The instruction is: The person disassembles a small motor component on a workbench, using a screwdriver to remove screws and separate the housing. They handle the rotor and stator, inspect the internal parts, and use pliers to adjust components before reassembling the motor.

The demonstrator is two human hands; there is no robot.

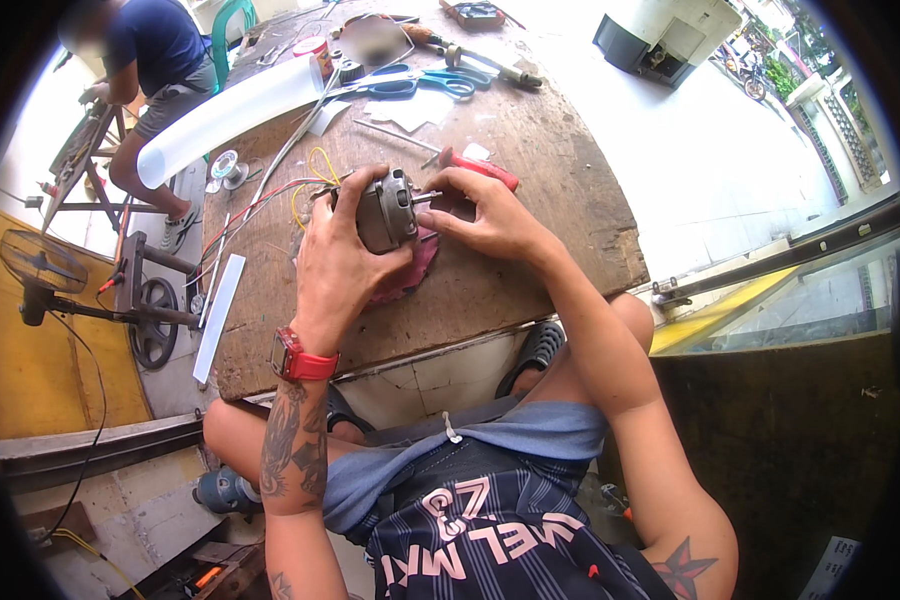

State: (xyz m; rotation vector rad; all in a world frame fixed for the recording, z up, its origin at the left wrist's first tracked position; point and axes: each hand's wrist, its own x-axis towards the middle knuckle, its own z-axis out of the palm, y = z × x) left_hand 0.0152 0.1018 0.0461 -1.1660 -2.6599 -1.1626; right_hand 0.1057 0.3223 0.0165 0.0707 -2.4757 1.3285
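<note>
A grey metal electric motor (378, 217) is held on its side a little above a wooden table, its thin shaft (426, 197) pointing right. My left hand (335, 250) wraps round the motor's body from the left. At the other end, the thumb and forefinger of my right hand (495, 212) close about the shaft; its other fingers are curled. Yellow wires (322, 165) and red and white leads run from the motor's left side. Beneath it lies a dark pink cloth (418, 268), partly covered by my left hand. A red-handled screwdriver (482, 168) lies just beyond my right fingers.
Blue-handled scissors (415, 82), paper scraps (400, 110) and a rolled translucent sheet (235, 118) lie on the far part of the wooden table (560, 190). A wire spool (228, 170) stands at its left edge. Another person (160, 60) sits at the upper left, near a fan (42, 262).
</note>
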